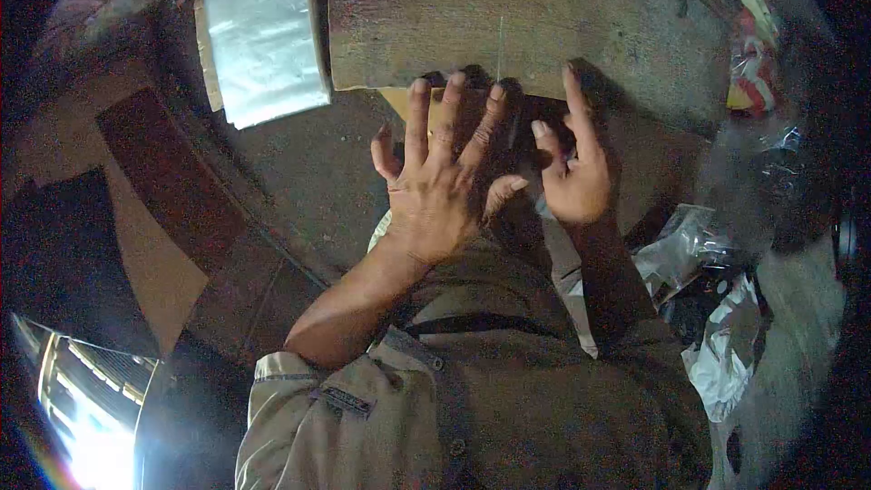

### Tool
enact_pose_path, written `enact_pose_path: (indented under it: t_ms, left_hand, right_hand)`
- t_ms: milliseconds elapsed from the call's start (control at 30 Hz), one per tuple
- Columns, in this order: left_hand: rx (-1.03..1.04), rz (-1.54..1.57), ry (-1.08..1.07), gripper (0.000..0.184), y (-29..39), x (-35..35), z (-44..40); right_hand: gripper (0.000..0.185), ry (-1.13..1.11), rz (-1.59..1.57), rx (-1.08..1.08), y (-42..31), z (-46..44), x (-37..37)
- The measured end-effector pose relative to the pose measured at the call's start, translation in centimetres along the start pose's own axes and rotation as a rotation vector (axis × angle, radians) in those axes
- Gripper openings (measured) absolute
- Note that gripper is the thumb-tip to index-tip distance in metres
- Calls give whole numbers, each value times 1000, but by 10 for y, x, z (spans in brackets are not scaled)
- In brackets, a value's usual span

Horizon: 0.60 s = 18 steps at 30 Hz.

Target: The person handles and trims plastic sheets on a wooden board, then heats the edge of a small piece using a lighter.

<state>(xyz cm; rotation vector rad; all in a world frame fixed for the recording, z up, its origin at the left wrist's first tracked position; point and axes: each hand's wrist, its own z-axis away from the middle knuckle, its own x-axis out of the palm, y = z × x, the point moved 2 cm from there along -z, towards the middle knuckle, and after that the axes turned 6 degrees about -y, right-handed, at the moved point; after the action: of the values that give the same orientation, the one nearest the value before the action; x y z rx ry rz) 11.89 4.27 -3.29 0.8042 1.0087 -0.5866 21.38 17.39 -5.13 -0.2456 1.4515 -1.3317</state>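
My left hand (pixel 440 177) is palm down with its fingers spread, tips at the front edge of a worn wooden board (pixel 417 23). Nothing shows in its grip. Just right of it, my right hand (pixel 581 180) has the thumb and a straight finger apart; its other fingers are in shadow. Above the left fingertips, a thin pale line (pixel 502 41), like a fine stick or thread, lies against the board. Part of something yellowish (pixel 396 100) shows beside the left fingers. What lies under the left palm is hidden.
A stack of clear plastic sheets or bags (pixel 263 36) lies left of the board. Crumpled clear plastic (pixel 676 249) and a crinkled white wrapper (pixel 726 340) are at the right. A red and white packet (pixel 751 68) sits at the board's right end. Bright light enters lower left.
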Motion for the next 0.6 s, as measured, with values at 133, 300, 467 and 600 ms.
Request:
enact_pose_path:
  t_ms: [133, 300, 467, 600]
  left_hand:
    - [2, 9, -6, 72, 0, -3, 0]
    - [8, 14, -3, 71, 1, -3, -1]
    - [3, 26, -25, 73, 2, -1, -1]
    - [8, 61, -44, 73, 2, 1, 0]
  right_hand:
    - [57, -86, 85, -4, -4, 1, -5]
    - [57, -59, 133, -36, -5, 2, -4]
    - [58, -31, 184, -66, -2, 3, -3]
    - [58, -71, 204, 1, 0, 4, -2]
